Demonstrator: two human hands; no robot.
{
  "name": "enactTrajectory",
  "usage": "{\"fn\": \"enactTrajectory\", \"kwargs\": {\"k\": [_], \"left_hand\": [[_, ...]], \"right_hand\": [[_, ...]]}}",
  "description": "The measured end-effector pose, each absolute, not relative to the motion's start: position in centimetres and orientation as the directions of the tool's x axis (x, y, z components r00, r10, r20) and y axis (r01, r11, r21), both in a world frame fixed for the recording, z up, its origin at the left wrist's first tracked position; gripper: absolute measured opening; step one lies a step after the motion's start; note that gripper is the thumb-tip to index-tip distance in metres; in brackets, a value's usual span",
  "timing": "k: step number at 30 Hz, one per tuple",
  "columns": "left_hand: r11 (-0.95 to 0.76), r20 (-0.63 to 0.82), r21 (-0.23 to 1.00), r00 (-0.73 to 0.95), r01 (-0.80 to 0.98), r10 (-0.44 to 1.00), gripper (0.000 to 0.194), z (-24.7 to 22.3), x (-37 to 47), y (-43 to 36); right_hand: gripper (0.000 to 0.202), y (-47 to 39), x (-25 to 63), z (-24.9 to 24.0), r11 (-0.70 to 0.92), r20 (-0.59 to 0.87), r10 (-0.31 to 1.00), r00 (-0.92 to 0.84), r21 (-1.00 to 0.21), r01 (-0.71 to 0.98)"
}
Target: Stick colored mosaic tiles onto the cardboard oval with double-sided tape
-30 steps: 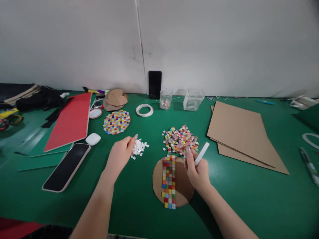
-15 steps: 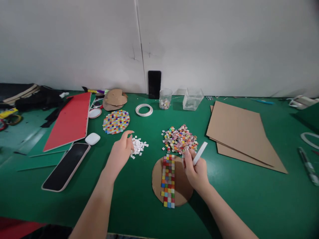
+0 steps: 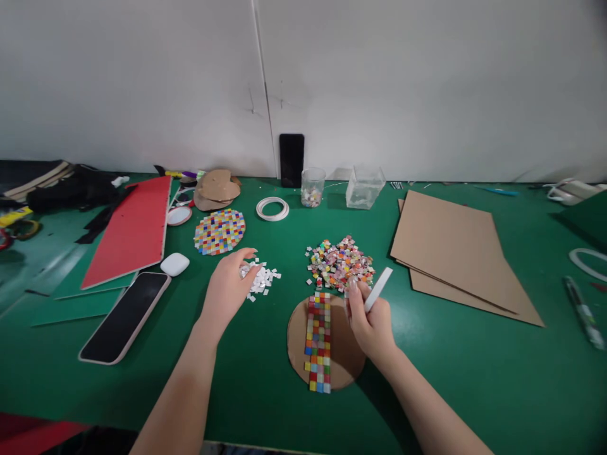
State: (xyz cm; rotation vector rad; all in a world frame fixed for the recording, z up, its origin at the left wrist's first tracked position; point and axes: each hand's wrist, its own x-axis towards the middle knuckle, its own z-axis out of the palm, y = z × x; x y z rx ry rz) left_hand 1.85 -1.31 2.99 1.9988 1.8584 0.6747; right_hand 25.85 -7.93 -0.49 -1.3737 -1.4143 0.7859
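My left hand (image 3: 228, 282) is over the left edge of a small pile of white tiles (image 3: 263, 279), its thumb and fingers apart. My right hand (image 3: 372, 318) is closed around a flat white stick (image 3: 379, 289), above the right side of a round cardboard piece (image 3: 348, 354). Several rows of coloured square tiles (image 3: 318, 338) run down the left part of that cardboard. Just behind it lies a heap of mixed coloured tiles (image 3: 339, 262). The tip of the stick is hidden by my right fingers.
A tile-covered disc (image 3: 219, 232), a white ring coil (image 3: 272, 209), a cup of tiles (image 3: 312, 188) and a clear box (image 3: 364, 188) stand behind. Cardboard sheets (image 3: 450, 246) lie right; a phone (image 3: 126, 318), white case (image 3: 175, 264) and red board (image 3: 130, 230) lie left.
My left thumb has moved away from the fingers, opening the hand beside the white tiles. My right hand keeps its hold on the stick. The view has shifted slightly.
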Motion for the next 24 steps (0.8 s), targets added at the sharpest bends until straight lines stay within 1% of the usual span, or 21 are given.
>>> {"fn": "enactTrajectory", "kwargs": {"k": [3, 5, 8, 10, 11, 13, 14, 16, 17, 18, 21, 24], "left_hand": [[-0.042, 0.09, 0.551, -0.01, 0.833, 0.996, 0.023, 3.0, 1.8, -1.4], [-0.039, 0.129, 0.531, -0.035, 0.846, 0.991, 0.022, 3.0, 1.8, -1.3], [-0.12, 0.238, 0.498, -0.003, 0.859, 0.971, 0.023, 3.1, 2.1, -1.3], [-0.186, 0.259, 0.546, 0.046, 0.817, 0.965, 0.024, 3.2, 2.7, -1.6], [-0.213, 0.243, 0.59, 0.081, 0.778, 0.967, 0.024, 3.3, 3.3, -1.9], [-0.241, 0.134, 0.69, 0.206, 0.682, 0.969, 0.024, 3.5, 4.7, -2.9], [-0.263, 0.071, 0.723, 0.311, 0.639, 0.948, 0.024, 3.5, 5.5, -3.5], [-0.312, -0.009, 0.771, 0.498, 0.556, 0.867, 0.022, 3.6, 7.2, -4.7], [-0.326, -0.029, 0.788, 0.56, 0.522, 0.828, 0.022, 3.6, 7.8, -5.2], [-0.337, -0.026, 0.799, 0.588, 0.499, 0.809, 0.022, 3.5, 8.4, -5.6], [-0.374, 0.032, 0.792, 0.579, 0.482, 0.815, 0.025, 3.2, 9.2, -6.1], [-0.433, 0.083, 0.73, 0.56, 0.529, 0.825, 0.027, 2.9, 9.0, -6.1]], "right_hand": [[0.034, -7.9, 25.9, -0.3, 0.168, 0.218, 0.97, 0.109, -0.922, 0.349], [0.034, -8.0, 25.8, -0.2, 0.18, 0.232, 0.967, 0.107, -0.917, 0.357], [0.035, -8.0, 25.8, -0.1, 0.178, 0.223, 0.97, 0.091, -0.918, 0.354], [0.035, -8.1, 25.6, 0.0, 0.164, 0.187, 0.981, 0.042, -0.932, 0.323], [0.035, -8.1, 25.5, 0.0, 0.156, 0.168, 0.986, 0.011, -0.939, 0.306], [0.035, -8.1, 25.2, 0.1, 0.142, 0.137, 0.99, -0.04, -0.951, 0.274], [0.034, -8.2, 25.0, 0.1, 0.138, 0.127, 0.99, -0.059, -0.956, 0.258], [0.031, -8.3, 24.6, 0.1, 0.122, 0.106, 0.991, -0.085, -0.971, 0.205], [0.03, -8.3, 24.4, 0.1, 0.11, 0.094, 0.991, -0.1, -0.979, 0.172], [0.03, -8.4, 24.2, 0.1, 0.097, 0.082, 0.99, -0.112, -0.985, 0.139], [0.032, -8.5, 23.8, 0.1, 0.006, 0.0, 0.991, -0.135, -0.999, 0.038], [0.044, -8.6, 23.8, 0.2, -0.197, -0.18, 0.97, -0.164, -0.977, -0.088]]}}
